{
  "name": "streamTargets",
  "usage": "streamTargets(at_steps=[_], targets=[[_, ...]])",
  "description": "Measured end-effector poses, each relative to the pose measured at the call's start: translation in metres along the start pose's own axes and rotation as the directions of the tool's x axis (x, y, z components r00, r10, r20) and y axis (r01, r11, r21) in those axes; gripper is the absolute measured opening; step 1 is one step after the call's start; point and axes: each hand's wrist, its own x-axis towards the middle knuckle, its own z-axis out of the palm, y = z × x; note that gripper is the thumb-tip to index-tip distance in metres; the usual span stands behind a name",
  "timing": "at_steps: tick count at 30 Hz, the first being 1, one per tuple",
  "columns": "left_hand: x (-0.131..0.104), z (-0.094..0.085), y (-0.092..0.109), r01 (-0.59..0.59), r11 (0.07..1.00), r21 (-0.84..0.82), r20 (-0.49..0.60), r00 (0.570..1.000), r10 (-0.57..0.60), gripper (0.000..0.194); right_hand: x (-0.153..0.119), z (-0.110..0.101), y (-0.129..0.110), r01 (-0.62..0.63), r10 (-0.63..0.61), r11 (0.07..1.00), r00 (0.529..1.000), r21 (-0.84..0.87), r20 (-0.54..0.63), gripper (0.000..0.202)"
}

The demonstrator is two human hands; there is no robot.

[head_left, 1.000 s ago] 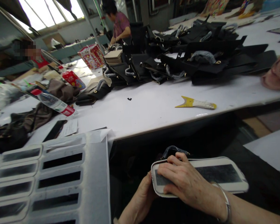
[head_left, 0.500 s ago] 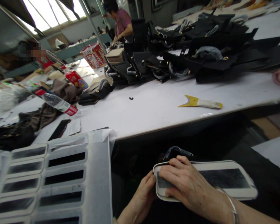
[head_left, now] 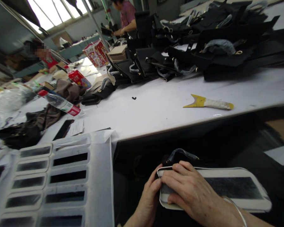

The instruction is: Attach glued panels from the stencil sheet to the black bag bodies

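Note:
A long panel with a pale border and a dark middle strip (head_left: 234,186) lies at the lower right, its corners rounded. My left hand (head_left: 148,197) grips the panel's left edge, with the thumb near the rim and the other fingers partly behind it. Across the panel's left part lies my right hand (head_left: 189,187), its fingers pressing on the surface and a bracelet at the wrist. Just behind the panel, a clear-wrapped handle (head_left: 183,153) with gold-coloured metal shows against a dark area.
Similar panels (head_left: 34,164) lie in rows on a grey board at lower left. The white table (head_left: 151,107) holds a yellow spatula-like tool (head_left: 208,102), a bottle (head_left: 60,102) and black bags (head_left: 222,60). Two people are in the background.
Both hands and the panel sit slightly lower in view, the panel's far end further right. The table items have shifted a little in the picture. The grip looks the same.

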Motion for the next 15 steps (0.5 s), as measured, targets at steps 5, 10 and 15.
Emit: streamTargets(at_steps=[5, 10, 15], targets=[[0.000, 0.007, 0.001, -0.018, 0.997, 0.079, -0.141, 0.990, 0.029, 0.047, -0.001, 0.006, 0.003, 0.004, -0.004, 1.000, 0.999, 0.006, -0.051, 0.038], [0.000, 0.020, 0.008, 0.003, 0.993, 0.119, -0.204, 0.979, 0.021, 0.049, 0.000, 0.003, 0.005, 0.014, -0.013, 1.000, 0.999, 0.027, -0.048, 0.032], [-0.007, 0.013, 0.009, -0.001, 0.999, 0.037, -0.086, 0.996, 0.004, 0.050, 0.003, -0.004, 0.002, -0.027, 0.025, 0.998, 0.999, 0.051, 0.039, 0.039]])
